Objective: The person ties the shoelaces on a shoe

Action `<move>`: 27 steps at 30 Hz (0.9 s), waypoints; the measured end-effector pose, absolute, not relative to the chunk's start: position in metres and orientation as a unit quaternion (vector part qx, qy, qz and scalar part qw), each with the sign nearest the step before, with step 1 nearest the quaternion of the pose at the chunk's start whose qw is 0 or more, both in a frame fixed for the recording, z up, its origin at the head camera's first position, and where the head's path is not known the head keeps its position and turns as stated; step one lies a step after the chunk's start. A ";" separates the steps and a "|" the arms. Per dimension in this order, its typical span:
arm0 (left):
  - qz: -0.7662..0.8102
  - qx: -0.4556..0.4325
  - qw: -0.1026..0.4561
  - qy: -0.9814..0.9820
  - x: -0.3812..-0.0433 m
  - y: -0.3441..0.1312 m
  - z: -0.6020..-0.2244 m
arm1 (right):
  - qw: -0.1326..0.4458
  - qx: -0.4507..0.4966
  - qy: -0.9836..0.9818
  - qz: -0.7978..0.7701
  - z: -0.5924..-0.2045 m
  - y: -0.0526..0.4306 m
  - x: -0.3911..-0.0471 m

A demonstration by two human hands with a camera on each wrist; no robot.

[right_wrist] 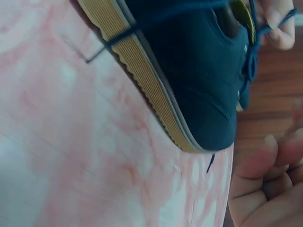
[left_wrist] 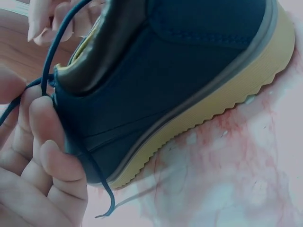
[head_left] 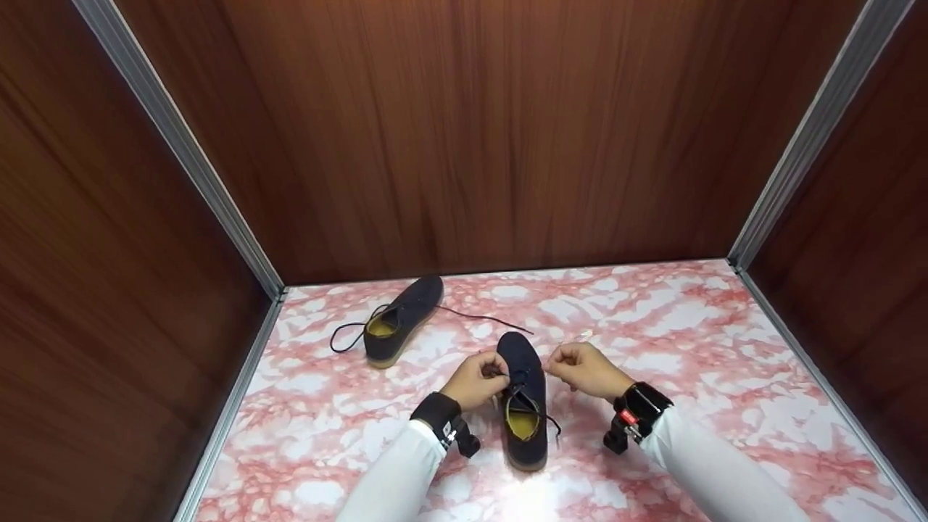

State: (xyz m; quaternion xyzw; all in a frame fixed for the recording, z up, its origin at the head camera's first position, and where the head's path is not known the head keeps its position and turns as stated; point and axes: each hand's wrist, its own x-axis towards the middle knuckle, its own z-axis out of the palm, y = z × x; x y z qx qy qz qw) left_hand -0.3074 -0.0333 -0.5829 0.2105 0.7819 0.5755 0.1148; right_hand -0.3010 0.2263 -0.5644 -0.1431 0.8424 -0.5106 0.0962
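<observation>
A dark navy lace-up shoe [head_left: 525, 446] with a yellow lining and tan ridged sole stands between the hands, its toe pointing away. At its left side my left hand [head_left: 475, 380] pinches a dark shoelace [left_wrist: 49, 59] between thumb and fingers. A loose lace end [left_wrist: 106, 201] dangles past that hand. My right hand [head_left: 586, 368] hovers just off the shoe's right side, fingers loosely bent and thumb near the fingertips; no lace shows in it in the right wrist view. Another lace [right_wrist: 175, 10] crosses over the shoe and hangs down its right side.
A matching shoe [head_left: 417, 304] lies farther back on the left, its laces [head_left: 482, 317] loose on both sides. The red-and-white marbled surface [head_left: 689, 348] is bounded by brown wood-look panels [head_left: 507, 145] with metal edge strips [head_left: 805, 138].
</observation>
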 end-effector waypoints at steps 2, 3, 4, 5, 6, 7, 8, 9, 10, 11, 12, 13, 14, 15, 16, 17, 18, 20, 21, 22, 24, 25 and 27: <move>0.579 0.212 0.126 0.778 -0.307 -0.035 -0.582 | 0.109 -0.173 0.840 -0.503 -0.566 0.222 -0.297; 0.581 0.212 0.132 0.775 -0.307 -0.036 -0.581 | 0.115 -0.187 0.837 -0.500 -0.567 0.220 -0.296; 0.583 0.212 0.138 0.772 -0.307 -0.036 -0.580 | 0.122 -0.199 0.836 -0.497 -0.567 0.217 -0.294; 0.584 0.212 0.143 0.770 -0.307 -0.036 -0.580 | 0.127 -0.209 0.835 -0.494 -0.567 0.215 -0.292; 0.586 0.211 0.149 0.768 -0.307 -0.036 -0.579 | 0.134 -0.216 0.833 -0.491 -0.568 0.213 -0.292; 0.587 0.211 0.153 0.767 -0.307 -0.037 -0.578 | 0.141 -0.223 0.831 -0.490 -0.569 0.211 -0.290; 0.587 0.210 0.155 0.767 -0.307 -0.037 -0.578 | 0.147 -0.229 0.829 -0.488 -0.569 0.208 -0.290; 0.586 0.209 0.158 0.767 -0.306 -0.037 -0.577 | 0.151 -0.234 0.828 -0.487 -0.569 0.207 -0.289; 0.584 0.208 0.159 0.768 -0.306 -0.037 -0.576 | 0.155 -0.238 0.827 -0.485 -0.570 0.205 -0.288; 0.581 0.207 0.161 0.770 -0.306 -0.037 -0.575 | 0.157 -0.243 0.827 -0.482 -0.570 0.203 -0.288; 0.580 0.205 0.163 0.771 -0.306 -0.038 -0.574 | 0.160 -0.246 0.828 -0.479 -0.571 0.201 -0.287; 0.578 0.202 0.164 0.773 -0.306 -0.038 -0.574 | 0.162 -0.249 0.829 -0.475 -0.571 0.200 -0.287; 0.577 0.198 0.164 0.775 -0.306 -0.037 -0.573 | 0.163 -0.252 0.830 -0.470 -0.571 0.199 -0.286; 0.575 0.193 0.165 0.778 -0.305 -0.037 -0.572 | 0.164 -0.254 0.832 -0.465 -0.572 0.198 -0.286; 0.573 0.187 0.164 0.781 -0.305 -0.037 -0.572 | 0.163 -0.256 0.835 -0.459 -0.572 0.197 -0.286; 0.571 0.180 0.163 0.784 -0.305 -0.037 -0.571 | 0.163 -0.258 0.837 -0.454 -0.572 0.196 -0.285; 0.570 0.173 0.161 0.787 -0.305 -0.036 -0.571 | 0.163 -0.258 0.839 -0.450 -0.571 0.195 -0.285; 0.563 0.162 0.154 0.796 -0.304 -0.036 -0.570 | 0.161 -0.258 0.842 -0.446 -0.570 0.194 -0.284; 0.558 0.159 0.151 0.801 -0.304 -0.036 -0.569 | 0.161 -0.258 0.842 -0.445 -0.569 0.193 -0.284; 0.552 0.157 0.148 0.805 -0.304 -0.036 -0.569 | 0.160 -0.258 0.843 -0.445 -0.569 0.193 -0.283; 0.541 0.155 0.145 0.814 -0.305 -0.036 -0.570 | 0.158 -0.257 0.844 -0.444 -0.568 0.193 -0.284; 0.535 0.154 0.144 0.818 -0.305 -0.036 -0.570 | 0.156 -0.257 0.844 -0.445 -0.567 0.194 -0.284; 0.529 0.152 0.148 0.822 -0.305 -0.037 -0.570 | 0.152 -0.260 0.844 -0.444 -0.566 0.195 -0.285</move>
